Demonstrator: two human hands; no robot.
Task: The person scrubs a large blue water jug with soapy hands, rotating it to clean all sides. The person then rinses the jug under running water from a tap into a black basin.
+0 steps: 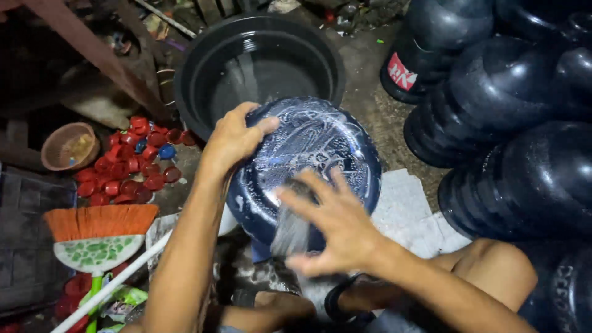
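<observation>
Nearest the camera, the right hand [336, 225] lies with fingers spread and blurred over the lower face of a dark blue round basin [314, 166], a grey scrubbing pad [290, 231] pressed under its palm. The basin is turned bottom-up and tilted toward the person, its surface streaked with white soap foam. The left hand [234, 139] grips the basin's upper left rim, thumb across the soapy bottom and fingers curled over the edge. Below both hands are the person's bare knee [499, 265] and a sandalled foot [277, 305] on the wet floor.

Left of the left forearm stands an orange-bristled broom [98, 237] with a green and white head, beside a white stick [117, 283]. Beyond it, a heap of red bottle caps [132, 169] lies on the floor, with a small brown bowl [69, 146] to its left. Right of the right hand, a pale cloth [410, 213] covers the floor.

Just past the basin sits a large black tub [259, 68], open side up. Far right of the hands, stacks of glossy black basins [512, 123] lean on their sides.
</observation>
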